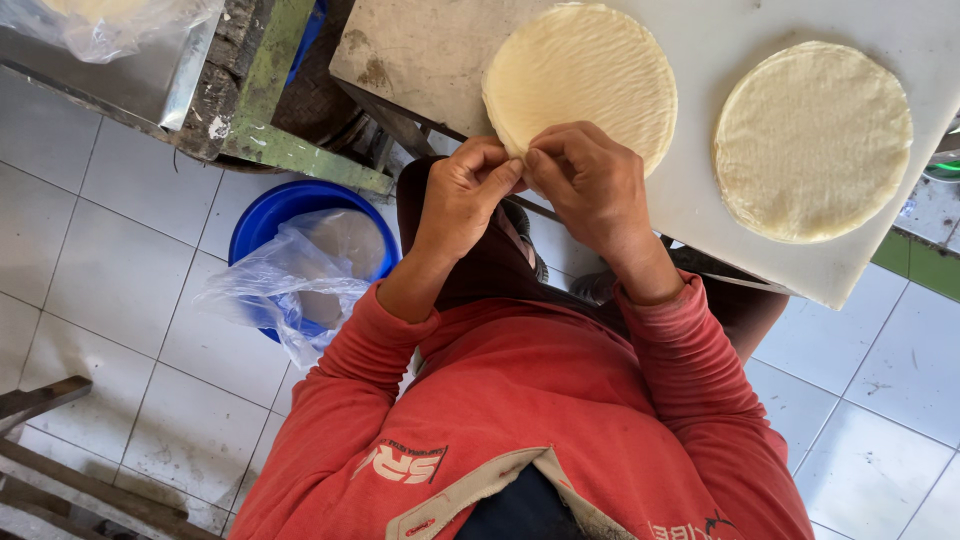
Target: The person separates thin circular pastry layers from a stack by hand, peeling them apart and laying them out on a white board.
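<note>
A single head-worn camera looks steeply down from close above the wearer's red-sleeved chest and both hands, facing a white flat board [700, 200] at the top of frame, with pale tiled floor [120, 290] at both sides.

A small food-making workshop: stacked round wrappers [812, 140] on a white board [700, 210], tiled floor [130, 270], blue tub [300, 205].

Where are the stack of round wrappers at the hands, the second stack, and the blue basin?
Near stack [585, 75], head view: middle of top sheet.
Second stack [812, 140], head view: centre of top.
Blue basin [262, 215], head view: bare rim.
</note>
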